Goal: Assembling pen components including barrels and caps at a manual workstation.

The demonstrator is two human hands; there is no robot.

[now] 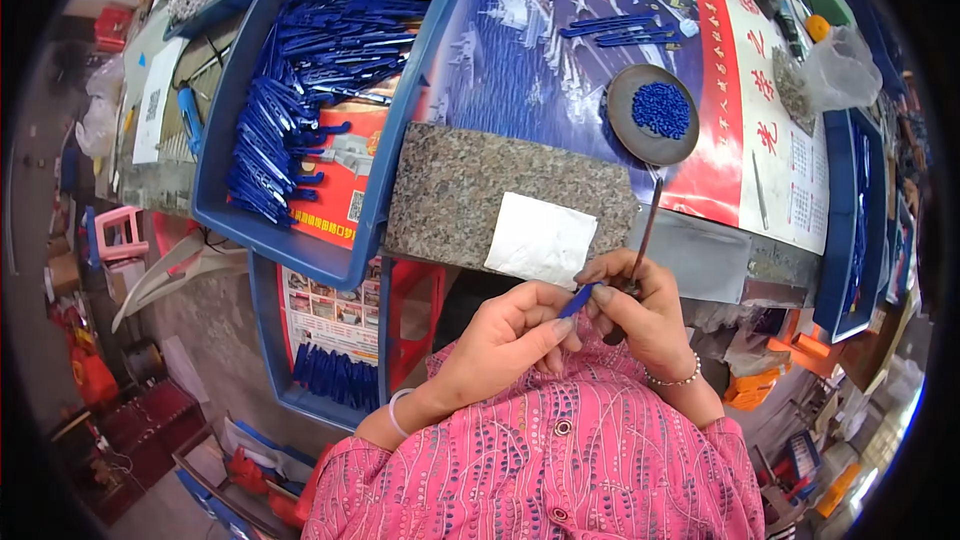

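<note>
Close to my body, both hands meet over a narrow blue plastic piece (578, 301). My left hand (510, 335) is closed, pinching one end between thumb and fingers. At the other end, the fingertips of my right hand (655, 315) touch the piece. A slim dark rod-like tool (651, 215) is gripped in that same hand, pointing up and away; its exact kind is unclear. Just beyond my fingers, a white sheet of paper (545, 240) lies on a speckled stone slab (440, 190). Small blue pellets (662, 110) fill part of a round dark dish (622, 135) farther back.
Left stands a blue tray (375, 210) heaped with long blue plastic parts (340, 30). A lower blue tray (268, 340) holds more. Several blue parts (625, 32) lie on the poster-covered table (720, 170). Another blue tray (835, 280) is at right, near a clear plastic bag (840, 70).
</note>
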